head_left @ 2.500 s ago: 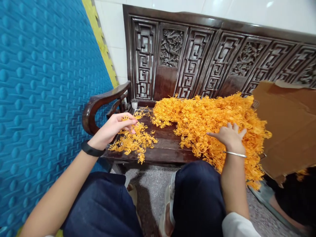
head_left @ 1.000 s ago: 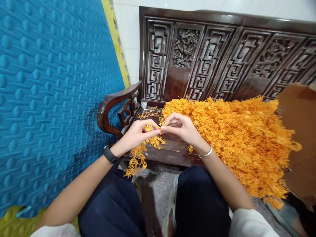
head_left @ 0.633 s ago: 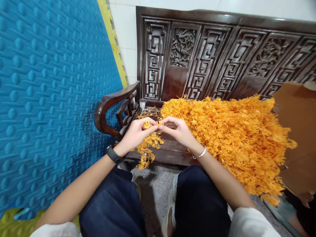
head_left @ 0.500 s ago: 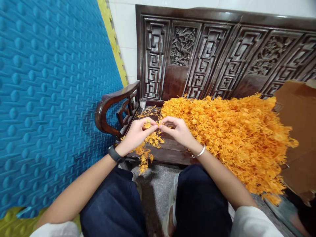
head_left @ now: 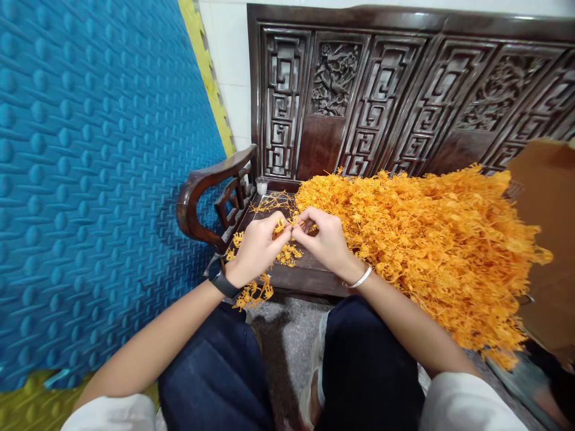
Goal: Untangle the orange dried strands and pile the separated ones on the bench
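Observation:
Just above the bench seat, my left hand [head_left: 258, 246] and my right hand [head_left: 324, 238] meet fingertip to fingertip. My left hand is closed on an orange-yellow plastic sprig [head_left: 280, 226], part of which shows between thumb and forefinger. A thin bit of the same orange material lies at the pinched fingertips of my right hand; its exact shape is too small to make out. Below my left wrist, more branching orange sprigs [head_left: 255, 293] hang past the seat's front edge. Whether they join the held piece is hidden.
A large heap of orange plastic sprigs [head_left: 417, 239] covers the bench to the right. Loose thin stems [head_left: 272, 203] and a small translucent cup [head_left: 262, 185] are at the back left. The carved bench armrest [head_left: 191, 200] borders blue foam matting [head_left: 99, 179]. A cardboard piece [head_left: 545, 251] is far right.
Both hands have shifted slightly right in view, still meeting at the fingertips. My left hand has curled more, and the sprigs hanging under it show less.

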`<state>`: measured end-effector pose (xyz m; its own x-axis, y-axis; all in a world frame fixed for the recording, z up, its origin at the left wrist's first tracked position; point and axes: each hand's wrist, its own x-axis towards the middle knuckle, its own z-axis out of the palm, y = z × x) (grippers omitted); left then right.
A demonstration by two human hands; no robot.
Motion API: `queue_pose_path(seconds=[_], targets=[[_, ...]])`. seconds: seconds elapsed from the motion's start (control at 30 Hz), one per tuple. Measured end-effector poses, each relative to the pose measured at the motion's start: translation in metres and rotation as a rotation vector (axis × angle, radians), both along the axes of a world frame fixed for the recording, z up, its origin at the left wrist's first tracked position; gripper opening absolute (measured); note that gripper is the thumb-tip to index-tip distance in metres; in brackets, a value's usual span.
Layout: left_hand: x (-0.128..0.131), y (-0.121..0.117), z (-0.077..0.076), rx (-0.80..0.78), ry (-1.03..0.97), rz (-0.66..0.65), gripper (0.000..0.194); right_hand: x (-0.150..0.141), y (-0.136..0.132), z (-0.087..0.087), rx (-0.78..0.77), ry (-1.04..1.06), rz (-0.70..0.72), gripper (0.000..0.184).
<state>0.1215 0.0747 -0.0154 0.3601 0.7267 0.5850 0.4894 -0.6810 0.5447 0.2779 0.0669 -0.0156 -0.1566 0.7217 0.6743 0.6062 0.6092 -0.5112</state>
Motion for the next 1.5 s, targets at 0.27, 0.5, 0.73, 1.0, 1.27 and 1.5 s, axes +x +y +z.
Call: queue_pose_path(seconds=[0.27, 0.5, 0.73, 1.0, 1.27, 1.5], targets=[[0.001, -0.001, 0.002, 0.015, -0.033, -0.025, 0.013, 0.011, 0.004, 0.006, -0.164, 0.047, 0.185, 0.008], [0.001, -0.004, 0.001, 0.006, 0.073, -0.028, 0.013, 0.018, 0.002, 0.010, -0.135, -0.093, 0.192, 0.012], [0.009, -0.003, -0.003, 0.093, 0.166, 0.122, 0.015, 0.005, 0.000, -0.001, 0.109, -0.302, -0.005, 0.009], [0.009, -0.002, -0.004, 0.195, 0.251, 0.159, 0.014, -0.004, -0.008, -0.002, 0.242, -0.339, -0.186, 0.015], [0.016, 0.004, 0.003, 0.203, 0.240, 0.197, 0.013, -0.008, 0.007, -0.002, 0.165, -0.178, -0.159, 0.010], [-0.003, -0.005, 0.019, 0.181, -0.060, 0.217, 0.018, 0.064, 0.052, 0.004, 0.034, 0.286, -0.396, 0.014]])
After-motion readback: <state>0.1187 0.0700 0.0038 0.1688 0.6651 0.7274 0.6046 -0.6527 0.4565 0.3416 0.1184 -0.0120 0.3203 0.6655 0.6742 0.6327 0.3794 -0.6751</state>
